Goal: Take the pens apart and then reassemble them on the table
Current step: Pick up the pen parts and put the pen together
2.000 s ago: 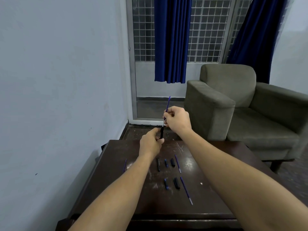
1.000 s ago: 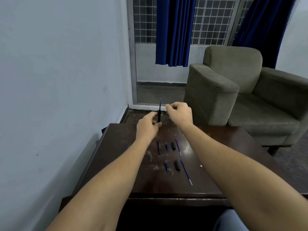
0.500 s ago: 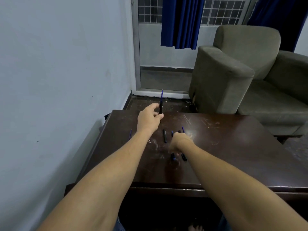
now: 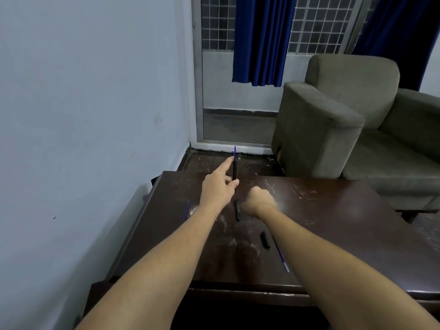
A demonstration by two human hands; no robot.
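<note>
Hands parted: my left hand [image 4: 219, 186] pinches the refilled black plastic barrel [image 4: 234, 170] over the far edge of the dark wooden bench [image 4: 333, 222]; my right hand [image 4: 258, 202] has dropped, curled, contents unclear, probably fetching the next piece.

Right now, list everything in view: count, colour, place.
pen barrel with refill: one, black, blue refill protruding, upright in left hand
loose barrel: one, black, on table beside right hand
short pen piece: one, black, on table by right forearm
loose refills: two, blue, one at table's left, one by right forearm
table: one, dark brown
armchair: one, grey-green, behind table
curtains: two, blue, at window
left hand: grips the barrel
right hand: fisted over table, contents hidden
</note>
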